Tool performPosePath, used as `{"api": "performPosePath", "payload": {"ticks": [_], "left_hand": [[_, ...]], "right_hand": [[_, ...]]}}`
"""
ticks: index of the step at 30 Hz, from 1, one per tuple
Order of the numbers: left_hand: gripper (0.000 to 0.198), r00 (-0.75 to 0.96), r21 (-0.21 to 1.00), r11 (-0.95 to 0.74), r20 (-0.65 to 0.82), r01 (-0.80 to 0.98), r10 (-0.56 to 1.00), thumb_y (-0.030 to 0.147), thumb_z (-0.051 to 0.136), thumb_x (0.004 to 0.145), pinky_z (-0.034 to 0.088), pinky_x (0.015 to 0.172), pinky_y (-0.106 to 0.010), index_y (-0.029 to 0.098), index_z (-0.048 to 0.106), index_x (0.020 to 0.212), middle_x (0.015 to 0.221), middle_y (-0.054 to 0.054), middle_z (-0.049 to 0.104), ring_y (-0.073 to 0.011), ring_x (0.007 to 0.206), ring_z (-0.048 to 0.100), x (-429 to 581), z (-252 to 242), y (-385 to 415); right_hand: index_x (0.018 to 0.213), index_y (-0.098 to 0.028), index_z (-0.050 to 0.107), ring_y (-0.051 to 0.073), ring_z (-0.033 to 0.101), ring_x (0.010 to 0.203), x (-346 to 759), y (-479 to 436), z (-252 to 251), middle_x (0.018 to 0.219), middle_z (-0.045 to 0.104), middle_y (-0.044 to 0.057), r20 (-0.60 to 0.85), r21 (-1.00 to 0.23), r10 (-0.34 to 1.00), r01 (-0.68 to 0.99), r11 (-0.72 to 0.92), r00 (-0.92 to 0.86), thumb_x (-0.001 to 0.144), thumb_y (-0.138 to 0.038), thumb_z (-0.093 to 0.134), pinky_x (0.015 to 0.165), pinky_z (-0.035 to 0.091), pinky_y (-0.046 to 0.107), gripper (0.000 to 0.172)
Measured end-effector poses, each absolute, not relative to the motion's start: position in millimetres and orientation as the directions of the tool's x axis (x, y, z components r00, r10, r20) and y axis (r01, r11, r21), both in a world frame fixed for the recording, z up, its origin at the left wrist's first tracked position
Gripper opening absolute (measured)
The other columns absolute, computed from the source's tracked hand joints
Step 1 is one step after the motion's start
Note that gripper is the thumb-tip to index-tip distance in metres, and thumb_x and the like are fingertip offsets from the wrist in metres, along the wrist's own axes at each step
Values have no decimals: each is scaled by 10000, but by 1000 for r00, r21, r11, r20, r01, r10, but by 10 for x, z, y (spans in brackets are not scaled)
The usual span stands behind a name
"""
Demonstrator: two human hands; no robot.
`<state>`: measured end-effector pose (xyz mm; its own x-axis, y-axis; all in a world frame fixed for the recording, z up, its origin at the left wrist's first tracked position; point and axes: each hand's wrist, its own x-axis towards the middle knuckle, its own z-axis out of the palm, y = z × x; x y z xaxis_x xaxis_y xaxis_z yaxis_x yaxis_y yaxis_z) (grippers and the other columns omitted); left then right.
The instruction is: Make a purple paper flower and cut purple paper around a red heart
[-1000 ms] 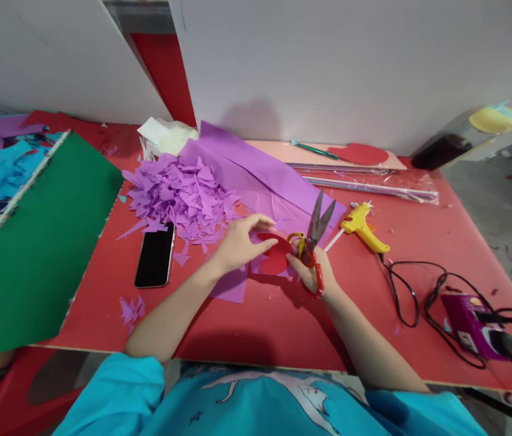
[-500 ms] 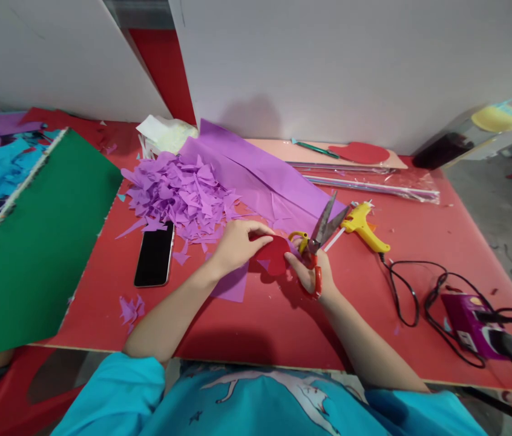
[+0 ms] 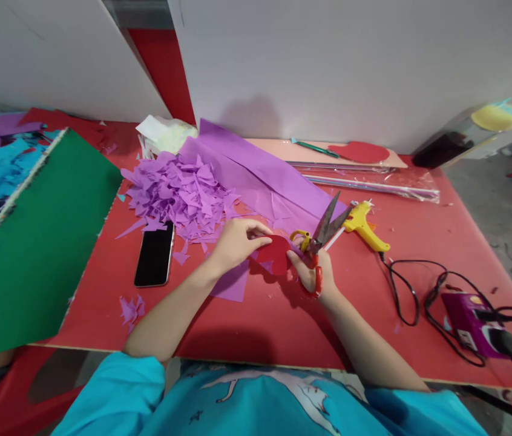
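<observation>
Between my hands is a red paper cutout (image 3: 276, 254) with rounded edges. My left hand (image 3: 238, 243) pinches its left side between thumb and fingers. My right hand (image 3: 313, 269) grips its right side by thumb and fingers, along with a bit of purple paper. Scissors (image 3: 326, 230) with one yellow and one red handle hang on that same hand, blades parted and pointing away from me. Under the left wrist lies a flat purple sheet (image 3: 232, 284). A heap of purple paper scraps (image 3: 178, 191) is beyond my left hand, partly covering a phone (image 3: 154, 257).
A yellow glue gun (image 3: 365, 227) lies right of the scissors, its black cord running to a purple power box (image 3: 471, 327). A large purple sheet (image 3: 260, 175) and a green pen (image 3: 315, 149) lie at the back. A green board (image 3: 47, 242) covers the left side.
Almost nothing differs. The scissors have tilted slightly to the right with my right hand, and both hands keep hold of the red cutout.
</observation>
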<state>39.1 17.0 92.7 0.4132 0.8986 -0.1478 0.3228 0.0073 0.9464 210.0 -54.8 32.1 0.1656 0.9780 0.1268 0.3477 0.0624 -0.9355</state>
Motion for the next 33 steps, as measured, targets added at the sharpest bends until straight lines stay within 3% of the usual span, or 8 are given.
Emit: {"api": "performPosePath", "payload": {"ticks": [4,10,13,19,26,29,33], "left_hand": [[88,389,945,13,-146,326,910,146,694,674,513,627,-258,142,710,760,699,-40,702,-133,632,632,394,920,163],[107,361,966,69,-158,248,919,145,704,658,527,685,-272,140,705,765,732,-40,711,-137,671,650,413,918,158],[109,356,972,63,-142,226,924,149,700,662,524,703,-273,136,698,770,755,-44,711,-136,693,651,418,921,150],[107,377,962,-8,-100,273,921,162,687,680,518,658,-264,138,687,784,747,-45,706,-138,679,642,396,919,139],[74,510,909,-212,-1,359,860,186,631,749,498,668,-243,157,686,790,783,-31,707,-123,693,628,380,922,160],[53,513,921,-182,-22,345,858,172,625,755,490,651,-234,148,673,757,755,-26,698,-115,670,619,391,914,158],[33,491,942,-99,-77,321,868,138,632,745,486,629,-220,138,664,749,739,-26,695,-102,637,616,404,921,147]], "right_hand": [[724,-204,527,169,543,650,2102,-550,328,706,551,5,118,-938,976,342,49,183,762,-290,585,661,463,323,110],[987,-190,587,258,627,872,2101,-570,210,972,647,91,61,-956,959,291,-24,278,754,-405,622,798,493,426,319],[1023,-194,588,280,626,947,2091,-573,190,1021,653,111,65,-963,950,269,-21,304,750,-410,628,842,491,461,351],[925,-186,605,270,647,824,2075,-573,262,923,675,103,80,-945,942,326,-33,327,741,-367,638,778,514,443,260],[838,-207,588,270,641,835,2079,-556,258,878,664,82,160,-917,944,397,34,289,737,-362,638,775,509,424,192],[801,-208,579,271,637,826,2073,-554,268,837,655,75,166,-919,945,393,44,281,740,-363,631,775,503,425,174],[846,-212,575,240,615,738,2060,-567,300,773,630,49,135,-934,940,358,15,314,723,-354,644,668,509,380,201]]}}
